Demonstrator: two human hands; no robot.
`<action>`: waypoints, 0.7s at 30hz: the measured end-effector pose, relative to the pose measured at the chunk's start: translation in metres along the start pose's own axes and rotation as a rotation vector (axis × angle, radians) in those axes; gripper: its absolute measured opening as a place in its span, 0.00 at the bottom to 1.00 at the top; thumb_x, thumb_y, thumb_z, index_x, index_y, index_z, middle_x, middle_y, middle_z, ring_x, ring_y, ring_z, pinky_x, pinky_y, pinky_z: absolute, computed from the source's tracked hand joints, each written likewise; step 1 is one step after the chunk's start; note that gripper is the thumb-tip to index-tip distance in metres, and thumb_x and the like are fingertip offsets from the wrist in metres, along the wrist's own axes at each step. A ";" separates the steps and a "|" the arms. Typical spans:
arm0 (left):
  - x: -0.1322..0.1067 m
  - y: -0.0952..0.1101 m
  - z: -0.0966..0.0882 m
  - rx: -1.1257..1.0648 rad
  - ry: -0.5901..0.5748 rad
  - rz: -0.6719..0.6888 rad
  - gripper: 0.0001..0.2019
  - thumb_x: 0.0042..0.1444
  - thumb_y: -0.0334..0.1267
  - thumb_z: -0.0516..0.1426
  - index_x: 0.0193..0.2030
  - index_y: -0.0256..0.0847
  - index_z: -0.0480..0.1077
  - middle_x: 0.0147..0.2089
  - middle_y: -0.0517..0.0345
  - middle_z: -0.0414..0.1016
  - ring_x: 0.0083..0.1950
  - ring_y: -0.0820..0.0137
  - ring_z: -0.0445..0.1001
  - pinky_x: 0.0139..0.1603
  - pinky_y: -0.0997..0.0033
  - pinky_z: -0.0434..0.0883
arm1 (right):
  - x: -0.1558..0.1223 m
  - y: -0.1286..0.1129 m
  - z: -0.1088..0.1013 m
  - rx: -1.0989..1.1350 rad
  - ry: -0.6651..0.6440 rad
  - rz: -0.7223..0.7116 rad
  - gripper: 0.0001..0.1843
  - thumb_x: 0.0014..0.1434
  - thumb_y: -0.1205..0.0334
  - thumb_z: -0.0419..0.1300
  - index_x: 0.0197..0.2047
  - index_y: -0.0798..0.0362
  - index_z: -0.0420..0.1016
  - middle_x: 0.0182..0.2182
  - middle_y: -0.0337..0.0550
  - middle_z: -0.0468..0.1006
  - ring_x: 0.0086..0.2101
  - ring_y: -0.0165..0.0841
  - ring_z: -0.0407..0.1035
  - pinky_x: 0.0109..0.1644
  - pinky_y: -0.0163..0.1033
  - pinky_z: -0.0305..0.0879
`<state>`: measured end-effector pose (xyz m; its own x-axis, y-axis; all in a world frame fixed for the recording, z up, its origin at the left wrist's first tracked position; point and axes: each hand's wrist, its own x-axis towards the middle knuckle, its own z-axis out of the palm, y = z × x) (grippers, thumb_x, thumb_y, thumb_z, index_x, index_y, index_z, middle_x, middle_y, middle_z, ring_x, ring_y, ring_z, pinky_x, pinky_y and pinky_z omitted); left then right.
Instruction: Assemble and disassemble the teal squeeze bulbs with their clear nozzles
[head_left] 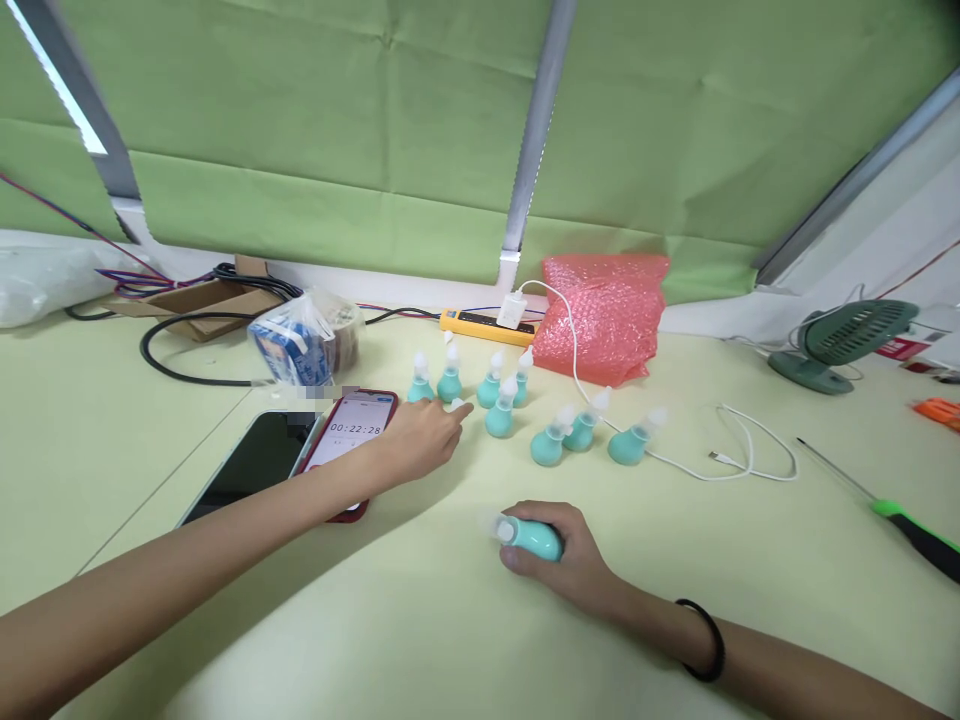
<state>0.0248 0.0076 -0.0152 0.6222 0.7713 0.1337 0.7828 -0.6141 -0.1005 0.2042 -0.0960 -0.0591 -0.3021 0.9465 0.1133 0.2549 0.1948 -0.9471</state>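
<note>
My right hand (574,560) lies on the pale green table (450,640), fingers wrapped round a teal squeeze bulb with a clear tip (529,536) that points left. My left hand (420,437) reaches forward over a red-cased phone showing a timer (352,430). Its fingers pinch at a small white tip piece (456,404) next to the group of teal bulbs (499,410). Several such bulbs stand upright or lean in a loose cluster, some further right (628,441).
A dark phone (255,462) lies left of the timer phone. Behind are a bagged blue box (300,345), a cardboard box with cables (199,300), a yellow power strip (487,325), pink bubble wrap (607,315), a white cable (742,450), a green fan (840,345), a green-handled screwdriver (900,525).
</note>
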 end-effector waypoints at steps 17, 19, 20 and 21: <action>-0.043 0.020 -0.007 -0.852 0.008 0.075 0.12 0.54 0.35 0.51 0.45 0.39 0.60 0.29 0.62 0.67 0.27 0.77 0.67 0.26 0.81 0.65 | 0.001 0.001 0.001 -0.212 0.201 -0.037 0.09 0.48 0.61 0.57 0.35 0.54 0.68 0.27 0.39 0.71 0.28 0.29 0.64 0.31 0.32 0.62; -0.053 0.019 -0.010 -1.029 -0.044 0.013 0.10 0.51 0.37 0.53 0.41 0.38 0.62 0.31 0.61 0.68 0.29 0.76 0.67 0.27 0.80 0.65 | 0.001 0.002 0.002 -0.244 0.212 -0.039 0.10 0.47 0.62 0.58 0.35 0.53 0.67 0.29 0.39 0.73 0.28 0.30 0.66 0.30 0.31 0.63; -0.055 0.017 -0.011 -1.082 -0.079 -0.002 0.09 0.50 0.37 0.54 0.39 0.38 0.64 0.32 0.60 0.69 0.30 0.76 0.67 0.28 0.79 0.65 | 0.001 0.003 0.003 -0.264 0.208 -0.050 0.09 0.47 0.63 0.58 0.35 0.53 0.67 0.29 0.39 0.73 0.28 0.30 0.66 0.30 0.31 0.63; -0.056 0.014 -0.011 -1.119 -0.112 -0.003 0.08 0.50 0.37 0.55 0.36 0.37 0.66 0.33 0.59 0.69 0.32 0.75 0.67 0.29 0.79 0.65 | 0.000 0.003 0.004 -0.284 0.200 -0.067 0.08 0.47 0.63 0.58 0.34 0.53 0.67 0.28 0.39 0.73 0.28 0.30 0.67 0.29 0.31 0.63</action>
<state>0.0013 -0.0460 -0.0131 0.6611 0.7494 0.0378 0.3749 -0.3735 0.8485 0.2014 -0.0961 -0.0632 -0.1479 0.9555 0.2552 0.4942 0.2949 -0.8178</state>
